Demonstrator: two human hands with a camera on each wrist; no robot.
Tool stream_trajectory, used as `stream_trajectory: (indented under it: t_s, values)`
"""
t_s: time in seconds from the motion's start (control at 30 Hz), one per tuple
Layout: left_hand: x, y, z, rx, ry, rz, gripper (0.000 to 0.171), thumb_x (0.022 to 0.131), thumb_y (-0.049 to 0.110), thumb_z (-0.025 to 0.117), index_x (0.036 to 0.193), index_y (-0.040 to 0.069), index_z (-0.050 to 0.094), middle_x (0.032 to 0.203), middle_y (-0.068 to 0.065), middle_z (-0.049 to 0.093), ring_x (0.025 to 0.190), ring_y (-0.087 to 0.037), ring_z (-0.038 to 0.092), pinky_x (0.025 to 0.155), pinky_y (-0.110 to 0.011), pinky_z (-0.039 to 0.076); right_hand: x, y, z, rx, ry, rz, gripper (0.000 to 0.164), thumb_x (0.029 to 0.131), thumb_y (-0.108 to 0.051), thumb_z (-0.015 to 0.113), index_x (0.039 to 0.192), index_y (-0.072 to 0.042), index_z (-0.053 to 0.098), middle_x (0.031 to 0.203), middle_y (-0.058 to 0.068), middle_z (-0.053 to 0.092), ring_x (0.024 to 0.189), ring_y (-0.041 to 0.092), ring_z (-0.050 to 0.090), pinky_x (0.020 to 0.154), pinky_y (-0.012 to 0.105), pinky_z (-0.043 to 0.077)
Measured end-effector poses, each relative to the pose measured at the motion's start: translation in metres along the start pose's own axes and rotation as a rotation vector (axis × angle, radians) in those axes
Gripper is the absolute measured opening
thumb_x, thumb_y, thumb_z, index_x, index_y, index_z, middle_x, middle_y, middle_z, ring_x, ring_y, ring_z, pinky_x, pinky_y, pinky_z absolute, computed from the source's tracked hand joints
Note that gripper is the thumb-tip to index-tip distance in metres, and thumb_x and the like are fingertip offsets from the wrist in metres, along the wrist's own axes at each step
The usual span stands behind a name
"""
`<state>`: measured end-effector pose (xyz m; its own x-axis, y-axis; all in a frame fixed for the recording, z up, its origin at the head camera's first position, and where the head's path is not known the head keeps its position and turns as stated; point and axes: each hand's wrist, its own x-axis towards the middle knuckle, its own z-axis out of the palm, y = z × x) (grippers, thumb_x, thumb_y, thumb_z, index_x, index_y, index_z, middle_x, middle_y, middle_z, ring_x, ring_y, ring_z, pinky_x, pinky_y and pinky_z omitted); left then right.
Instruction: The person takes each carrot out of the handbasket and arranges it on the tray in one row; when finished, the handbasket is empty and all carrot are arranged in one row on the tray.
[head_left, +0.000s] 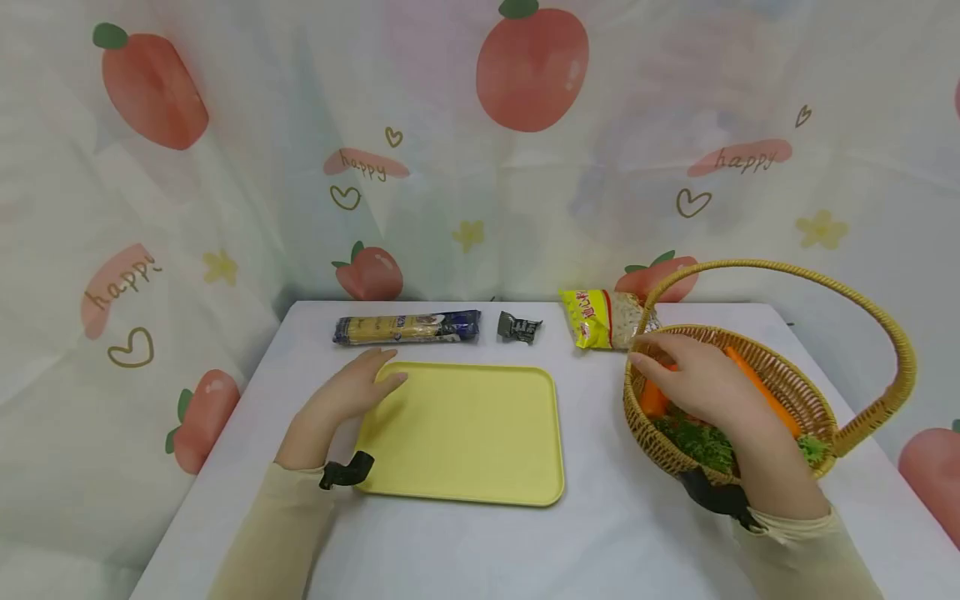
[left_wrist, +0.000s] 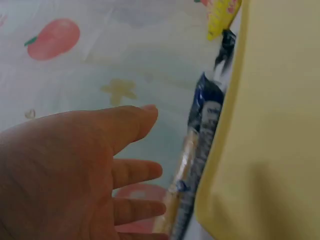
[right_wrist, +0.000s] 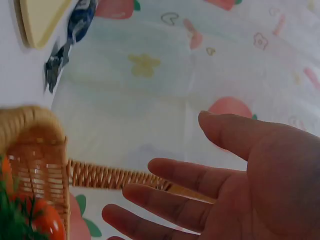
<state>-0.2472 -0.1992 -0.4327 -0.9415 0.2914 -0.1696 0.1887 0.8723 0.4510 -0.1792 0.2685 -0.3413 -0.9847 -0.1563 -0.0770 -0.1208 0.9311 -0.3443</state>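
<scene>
"What can be read at the left?"

"A slanting 'happy' on the white fruit-print curtain (head_left: 435,108); the same word appears twice more across the back."

"And the left hand (head_left: 339,400)?"

"It is wide, fingers spread, over the far-left corner of a rectangular pale-yellow tray (head_left: 465,437). Whether it touches the rim, I can't tell. The tray lies left of the middle of the white table (head_left: 525,546), back from the near edge."

"Any labels behind it?"

"A long blue-and-clear plastic packet (head_left: 408,327) lies along the table's far edge, towards the far-left corner; its white lettering is too small or blurred to read. Further right, a small black wrapped packet (head_left: 519,327) carries pale print, also illegible."

"Next along?"

"A yellow-and-clear plastic bag (head_left: 592,319) near the same edge. Pinkish-red characters mark its yellow end, not sharp enough to make out; its right end runs behind the basket handle."

"And the basket itself?"

"A tan woven basket (head_left: 801,390), near the table's right edge. The right hand (head_left: 697,379) is above its left part, wide too, fingers extended; contact is unclear. Hand and forearm partly hide orange carrot-like sticks (head_left: 763,392) and frilly green leaves (head_left: 701,446). A shiny red-orange round thing (right_wrist: 49,220) is cut off at the bottom of the right wrist view."
</scene>
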Motion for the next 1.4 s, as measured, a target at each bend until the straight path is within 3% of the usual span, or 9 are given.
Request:
stream_trajectory:
  t_s: [0.17, 0.23, 0.33, 0.53, 0.77, 1.0, 1.17, 1.4]
  values:
    - [0.009, -0.038, 0.011, -0.171, -0.024, -0.023, 0.064, 0.103, 0.048, 0.044, 0.155, 0.012, 0.032, 0.16, -0.018, 0.032, 0.149, -0.041, 0.025, 0.12, -0.059, 0.023, 0.003, 0.037, -0.015, 0.053, -0.056, 0.034, 0.077, 0.097, -0.068, 0.036, 0.148, -0.01, 0.043, 0.144, 0.025, 0.05, 0.128, 0.05, 0.046, 0.102, 0.068, 0.036]
    - [0.011, -0.048, 0.015, -0.211, -0.017, -0.037, 0.061, 0.104, 0.047, 0.044, 0.155, 0.015, 0.034, 0.16, -0.015, 0.033, 0.149, -0.04, 0.025, 0.121, -0.058, 0.023, 0.005, 0.049, -0.017, 0.074, -0.082, 0.04, 0.078, 0.097, -0.067, 0.037, 0.149, -0.009, 0.04, 0.145, 0.026, 0.048, 0.132, 0.052, 0.04, 0.103, 0.07, 0.034]
    - [0.012, -0.056, 0.021, -0.23, 0.0, -0.044, 0.059, 0.104, 0.046, 0.044, 0.154, 0.016, 0.036, 0.159, -0.015, 0.034, 0.149, -0.04, 0.026, 0.12, -0.059, 0.023, 0.006, 0.061, -0.018, 0.118, -0.114, 0.042, 0.076, 0.099, -0.064, 0.039, 0.149, -0.007, 0.039, 0.145, 0.027, 0.048, 0.129, 0.05, 0.045, 0.1, 0.068, 0.037]
    - [0.009, -0.061, 0.027, -0.239, 0.027, -0.08, 0.056, 0.104, 0.045, 0.043, 0.153, 0.02, 0.038, 0.161, -0.015, 0.03, 0.151, -0.039, 0.021, 0.121, -0.059, 0.02, 0.009, 0.071, -0.014, 0.287, -0.21, 0.09, 0.082, 0.1, -0.058, 0.044, 0.15, 0.005, 0.028, 0.146, 0.033, 0.042, 0.108, 0.035, 0.068, 0.093, 0.053, 0.054]
    - [0.009, -0.069, 0.032, -0.263, 0.034, -0.077, 0.057, 0.104, 0.047, 0.044, 0.153, 0.02, 0.038, 0.163, -0.015, 0.026, 0.153, -0.038, 0.012, 0.123, -0.059, 0.015, 0.015, 0.069, -0.014, 0.34, -0.263, 0.116, 0.084, 0.099, -0.058, 0.047, 0.15, 0.006, 0.027, 0.146, 0.033, 0.04, 0.107, 0.034, 0.068, 0.088, 0.046, 0.058]
    - [0.008, -0.073, 0.035, -0.284, 0.057, -0.05, 0.055, 0.104, 0.043, 0.046, 0.152, 0.017, 0.039, 0.162, -0.014, 0.029, 0.153, -0.038, 0.012, 0.123, -0.057, 0.015, 0.022, 0.068, -0.012, 0.381, -0.321, 0.106, 0.073, 0.1, -0.053, 0.048, 0.148, 0.0, 0.035, 0.146, 0.028, 0.042, 0.111, 0.033, 0.067, 0.093, 0.046, 0.056]
    - [0.007, -0.072, 0.036, -0.285, 0.069, -0.029, 0.055, 0.104, 0.041, 0.047, 0.152, 0.015, 0.039, 0.161, -0.016, 0.03, 0.153, -0.039, 0.013, 0.123, -0.057, 0.015, 0.029, 0.068, -0.005, 0.436, -0.376, 0.103, 0.079, 0.1, -0.054, 0.049, 0.151, 0.003, 0.029, 0.151, 0.03, 0.036, 0.113, 0.032, 0.066, 0.096, 0.046, 0.055]
    - [0.006, -0.071, 0.037, -0.293, 0.086, -0.021, 0.053, 0.104, 0.039, 0.047, 0.152, 0.016, 0.04, 0.161, -0.014, 0.031, 0.153, -0.037, 0.014, 0.123, -0.057, 0.015, 0.04, 0.07, 0.001, 0.451, -0.416, 0.132, 0.078, 0.1, -0.053, 0.048, 0.151, 0.004, 0.03, 0.146, 0.03, 0.041, 0.102, 0.027, 0.069, 0.088, 0.043, 0.059]
